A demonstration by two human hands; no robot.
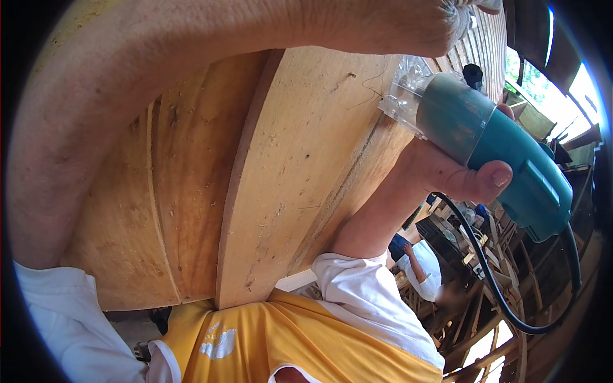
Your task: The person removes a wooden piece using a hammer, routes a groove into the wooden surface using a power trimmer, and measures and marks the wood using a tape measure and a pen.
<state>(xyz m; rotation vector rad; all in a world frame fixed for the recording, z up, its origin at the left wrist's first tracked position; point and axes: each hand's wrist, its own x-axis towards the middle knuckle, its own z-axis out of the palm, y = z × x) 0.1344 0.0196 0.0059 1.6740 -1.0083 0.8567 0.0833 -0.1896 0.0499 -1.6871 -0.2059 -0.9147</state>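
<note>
My right hand (456, 172) is wrapped around a teal trim router (511, 159), its thumb along the near side and a fingertip showing on the far side. The router's clear plastic base (407, 96) is against the edge of a wooden plank (306, 153). My left hand (447, 25) reaches across the top of the view, close above the router base. Its fingers look curled and dusty, and the frame's top edge cuts them off. What they hold, if anything, is hidden.
A black power cord (491, 297) loops down from the router. Wooden boards (191, 172) lie between my arms, with ribbed wood (482, 45) beyond the router. Further off, another person (421, 271) stands near a cluttered bench and stacked timber scraps (511, 255).
</note>
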